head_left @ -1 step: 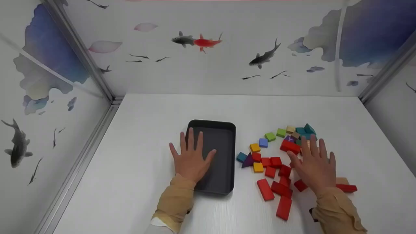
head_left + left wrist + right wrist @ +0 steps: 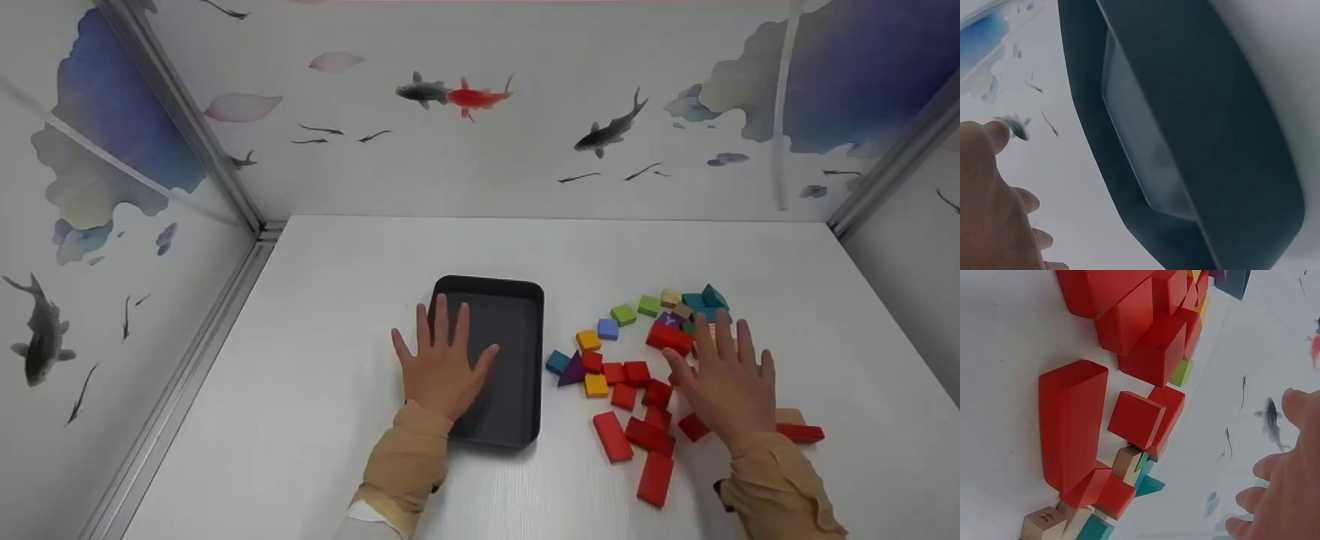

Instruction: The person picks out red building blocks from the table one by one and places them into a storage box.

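My left hand [image 2: 442, 371], fingers spread and palm down, hovers over the left side of a dark grey rectangular tray [image 2: 541, 360] and holds nothing. In the left wrist view, the tray wall [image 2: 1196, 112] fills the middle, beside the thumb and fingertips. Over the right part of a scatter of toy blocks, my right hand [image 2: 724, 386] is spread palm down and holds nothing. It hides some of them. Below it in the right wrist view are a long red block [image 2: 1075, 427], a red cube [image 2: 1135, 419] and a wooden block marked 44 [image 2: 1044, 526].
Nearest the tray lie a blue block [image 2: 557, 362], a purple triangle [image 2: 572, 371] and yellow blocks [image 2: 596, 387]. Several red blocks [image 2: 656, 480] reach toward the front. Green [image 2: 623, 315] and teal blocks [image 2: 714, 298] sit farther back. Fish-patterned panels enclose the white table [image 2: 315, 300].
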`<state>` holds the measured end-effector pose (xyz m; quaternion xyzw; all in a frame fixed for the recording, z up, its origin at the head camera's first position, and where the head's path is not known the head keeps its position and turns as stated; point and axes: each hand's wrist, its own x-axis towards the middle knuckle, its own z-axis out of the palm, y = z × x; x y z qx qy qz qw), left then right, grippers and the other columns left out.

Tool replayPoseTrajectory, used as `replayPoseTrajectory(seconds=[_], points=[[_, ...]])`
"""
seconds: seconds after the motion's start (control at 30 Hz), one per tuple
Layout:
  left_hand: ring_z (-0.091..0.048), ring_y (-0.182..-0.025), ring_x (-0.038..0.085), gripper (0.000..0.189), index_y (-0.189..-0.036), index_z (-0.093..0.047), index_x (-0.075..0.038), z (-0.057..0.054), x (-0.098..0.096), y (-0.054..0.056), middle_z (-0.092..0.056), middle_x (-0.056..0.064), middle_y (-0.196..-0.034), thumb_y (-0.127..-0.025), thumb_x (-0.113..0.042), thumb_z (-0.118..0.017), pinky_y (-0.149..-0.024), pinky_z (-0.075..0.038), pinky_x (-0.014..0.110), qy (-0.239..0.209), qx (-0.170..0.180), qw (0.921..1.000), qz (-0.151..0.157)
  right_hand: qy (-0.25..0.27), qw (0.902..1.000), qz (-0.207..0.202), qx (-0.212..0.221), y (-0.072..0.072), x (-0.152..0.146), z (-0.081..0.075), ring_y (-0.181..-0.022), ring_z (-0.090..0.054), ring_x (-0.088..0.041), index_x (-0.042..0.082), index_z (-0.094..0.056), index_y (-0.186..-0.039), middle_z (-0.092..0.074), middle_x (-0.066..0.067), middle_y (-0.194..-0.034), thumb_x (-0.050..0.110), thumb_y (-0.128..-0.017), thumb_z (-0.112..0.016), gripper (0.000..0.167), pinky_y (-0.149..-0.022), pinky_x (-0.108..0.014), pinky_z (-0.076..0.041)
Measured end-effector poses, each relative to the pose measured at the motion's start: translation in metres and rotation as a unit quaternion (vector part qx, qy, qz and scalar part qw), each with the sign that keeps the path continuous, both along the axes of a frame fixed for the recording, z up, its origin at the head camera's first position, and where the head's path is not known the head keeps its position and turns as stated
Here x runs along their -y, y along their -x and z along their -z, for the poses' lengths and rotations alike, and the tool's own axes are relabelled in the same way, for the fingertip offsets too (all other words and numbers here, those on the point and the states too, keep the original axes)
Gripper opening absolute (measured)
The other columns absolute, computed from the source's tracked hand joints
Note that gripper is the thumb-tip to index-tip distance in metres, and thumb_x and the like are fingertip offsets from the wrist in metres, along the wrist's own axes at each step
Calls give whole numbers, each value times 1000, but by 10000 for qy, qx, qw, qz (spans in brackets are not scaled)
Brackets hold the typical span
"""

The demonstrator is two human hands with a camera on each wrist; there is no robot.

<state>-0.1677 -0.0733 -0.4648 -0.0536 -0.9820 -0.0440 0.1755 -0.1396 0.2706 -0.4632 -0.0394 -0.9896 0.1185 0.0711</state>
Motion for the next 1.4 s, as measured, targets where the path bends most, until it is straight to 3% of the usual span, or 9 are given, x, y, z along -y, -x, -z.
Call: replayPoseTrajectory(seconds=[0.23, 0.4, 0.5, 0.6, 0.7, 0.9, 1.13, 1.3, 1.4], points=[[-17, -132, 32, 70, -139, -34, -20, -1, 7, 0, -23, 9, -145, -83, -64, -33, -98, -15, 61, -143, -373, 9992, 35, 151, 9998, -62, 68, -1, 6, 1, -130, 3, -43, 8, -12, -143, -5, -24, -145, 56, -84, -46, 83, -95, -67, -1], [-32, -124, 34, 65, -135, -41, -13, 3, 17, -1, -37, 15, -136, -84, -54, -45, -90, -34, 54, -612, -658, 9959, 69, 407, 9975, 60, 579, -2, 12, 1, -121, -19, -51, 3, -16, -141, -17, -30, -138, 49, -81, -56, 85, -91, -68, -18], [-43, -110, 33, 63, -133, -42, -10, 7, 25, -3, -45, 17, -124, -83, -48, -51, -73, -45, 47, -777, -469, 9958, -122, 585, 9951, 139, 786, -2, 12, 3, -115, -30, -50, 2, -19, -140, -26, -31, -134, 46, -80, -59, 85, -85, -65, -31], [-48, -99, 31, 64, -133, -40, -8, 12, 37, -6, -48, 18, -113, -83, -45, -54, -58, -47, 42, -1061, 57, 9935, -418, 772, 9923, 179, 950, -4, 13, 5, -110, -36, -48, 2, -22, -139, -31, -30, -129, 43, -80, -61, 82, -78, -60, -40], [-52, -89, 31, 65, -134, -37, -7, 18, 49, -9, -48, 20, -110, -83, -43, -54, -54, -47, 41, -1605, 820, 9814, -661, 959, 9882, 240, 1174, -8, 14, 9, -108, -40, -46, 3, -23, -139, -33, -30, -127, 42, -81, -61, 79, -74, -56, -45], [-52, -105, 28, 60, -131, -43, -8, 44, 64, -14, -53, 14, -117, -86, -46, -50, -84, -43, 42, -2734, 2033, 9392, -424, 1389, 9767, 388, 1588, -16, 15, 25, -99, -48, -38, 4, -28, -137, -40, -25, -119, 40, -83, -58, 72, -73, -48, -49], [-46, -107, 24, 47, -127, -48, -9, 68, 69, -14, -53, 5, -113, -87, -34, -51, -90, -37, 42, -3029, 1739, 9368, 196, 1544, 9643, 714, 2030, -7, 19, 32, -99, -44, -39, 2, -29, -136, -34, -29, -120, 43, -84, -56, 71, -76, -50, -47], [-30, -117, 29, 44, -129, -45, -5, 74, 70, -16, -44, 8, -125, -88, -21, -48, -92, -23, 48, -3205, 1602, 9325, 457, 1678, 9580, 828, 2172, 3, 25, 28, -94, -46, -37, 2, -32, -134, -32, -30, -117, 48, -78, -62, 79, -66, -43, -51], [-22, -126, 31, 43, -131, -44, -8, 72, 69, -15, -39, 9, -134, -89, -19, -46, -96, -17, 51, -3516, 1559, 9217, 508, 1746, 9575, 787, 2159, 15, 27, 24, -93, -46, -36, 3, -33, -134, -33, -29, -117, 47, -76, -64, 79, -61, -40, -51]])
